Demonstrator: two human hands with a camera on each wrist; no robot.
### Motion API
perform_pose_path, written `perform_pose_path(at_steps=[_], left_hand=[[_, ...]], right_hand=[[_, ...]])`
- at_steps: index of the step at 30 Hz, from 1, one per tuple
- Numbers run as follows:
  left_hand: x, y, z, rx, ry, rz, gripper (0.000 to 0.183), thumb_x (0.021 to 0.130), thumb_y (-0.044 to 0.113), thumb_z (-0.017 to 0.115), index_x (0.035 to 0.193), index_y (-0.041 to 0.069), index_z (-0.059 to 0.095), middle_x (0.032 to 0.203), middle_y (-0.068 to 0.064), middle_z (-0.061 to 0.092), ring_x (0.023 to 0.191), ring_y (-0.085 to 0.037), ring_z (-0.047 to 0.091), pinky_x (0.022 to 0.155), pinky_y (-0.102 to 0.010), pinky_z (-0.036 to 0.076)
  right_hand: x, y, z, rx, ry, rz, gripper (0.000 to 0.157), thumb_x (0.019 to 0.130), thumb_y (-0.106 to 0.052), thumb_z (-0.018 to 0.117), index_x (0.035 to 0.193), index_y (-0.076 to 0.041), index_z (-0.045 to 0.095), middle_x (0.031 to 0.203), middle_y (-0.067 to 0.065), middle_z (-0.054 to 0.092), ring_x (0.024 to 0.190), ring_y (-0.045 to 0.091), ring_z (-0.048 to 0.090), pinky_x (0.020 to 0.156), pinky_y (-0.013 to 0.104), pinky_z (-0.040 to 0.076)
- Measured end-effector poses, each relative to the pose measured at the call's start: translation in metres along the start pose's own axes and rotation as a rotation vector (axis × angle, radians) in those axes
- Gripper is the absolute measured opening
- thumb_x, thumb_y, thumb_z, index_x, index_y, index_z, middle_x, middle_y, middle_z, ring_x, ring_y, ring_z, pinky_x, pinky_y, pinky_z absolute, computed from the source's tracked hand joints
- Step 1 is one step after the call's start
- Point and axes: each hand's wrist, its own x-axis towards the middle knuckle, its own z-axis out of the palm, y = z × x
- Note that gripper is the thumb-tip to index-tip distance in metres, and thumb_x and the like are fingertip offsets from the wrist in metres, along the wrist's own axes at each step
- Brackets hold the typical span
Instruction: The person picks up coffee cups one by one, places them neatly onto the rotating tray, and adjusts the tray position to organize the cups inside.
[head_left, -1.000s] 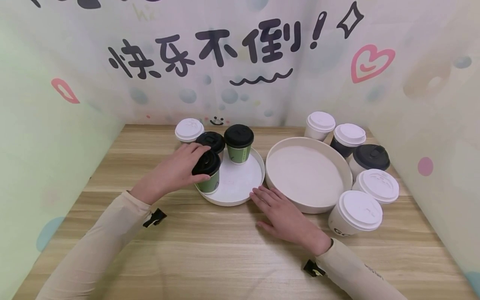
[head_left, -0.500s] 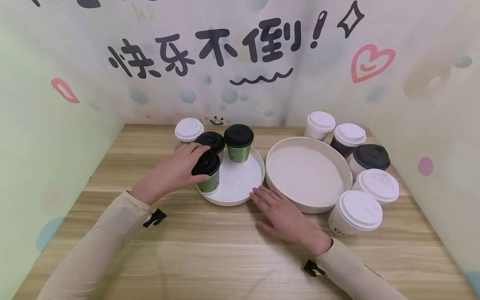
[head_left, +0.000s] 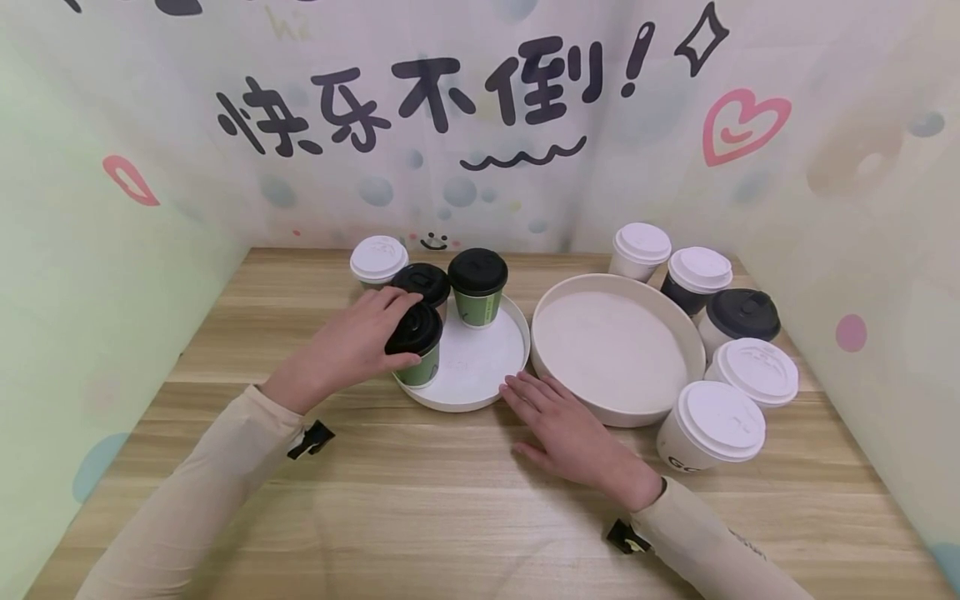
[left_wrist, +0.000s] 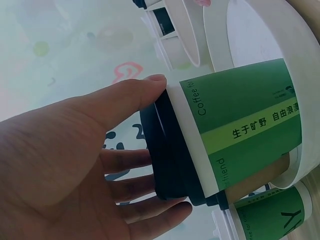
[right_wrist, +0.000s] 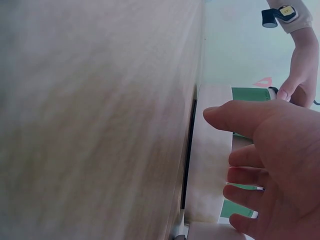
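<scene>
1. The left hand grips the green cup by its black lid — thumb one side, fingers the other.
2. That cup is on the white tray, ahead of the left wrist.
3. The right hand is relaxed, fingers extended — beside the tray's rim, contact unclear.
4. Beyond it: the beige tray.

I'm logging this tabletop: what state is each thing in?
Front green cup: upright, lidded
Left hand: gripping that cup
Right hand: fingers extended
Back green cup on tray: upright, lidded
Brown cup: upright, lidded
Back-left cup: upright, lidded
White tray: flat, bearing cups
Beige tray: flat
Five right-side cups: upright, lidded
</scene>
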Motion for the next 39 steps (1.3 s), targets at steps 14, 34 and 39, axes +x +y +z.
perform_pose_path(at_steps=[14, 34, 39], left_hand=[[-0.001, 0.000, 0.001, 0.004, 0.012, 0.000, 0.084, 0.084, 0.040, 0.077, 0.149, 0.002, 0.038, 0.147, -0.021, 0.045, 0.135, -0.038, 0.045, 0.109, -0.055, 0.044], [-0.037, 0.065, 0.016, 0.128, 0.133, 0.280, 0.073, 0.089, 0.044, 0.070, 0.144, 0.003, 0.046, 0.144, -0.015, 0.052, 0.135, -0.031, 0.050, 0.115, -0.044, 0.043], [-0.048, 0.083, 0.058, 0.145, -0.021, 0.351, 0.076, 0.090, 0.049, 0.066, 0.147, 0.003, 0.043, 0.149, -0.013, 0.047, 0.138, -0.026, 0.047, 0.118, -0.038, 0.039]], right_hand=[[0.000, 0.000, 0.000, 0.009, -0.006, 0.010, 0.077, 0.089, -0.040, 0.069, 0.151, -0.008, 0.039, 0.156, 0.011, 0.042, 0.147, 0.030, 0.037, 0.122, 0.050, 0.031], [0.001, -0.002, -0.001, -0.007, -0.011, 0.012, 0.077, 0.089, -0.042, 0.069, 0.151, -0.008, 0.040, 0.156, 0.012, 0.042, 0.146, 0.031, 0.039, 0.121, 0.051, 0.031], [0.003, -0.008, -0.002, -0.002, -0.023, 0.016, 0.076, 0.089, -0.043, 0.069, 0.150, -0.007, 0.041, 0.156, 0.012, 0.043, 0.146, 0.033, 0.039, 0.120, 0.053, 0.031]])
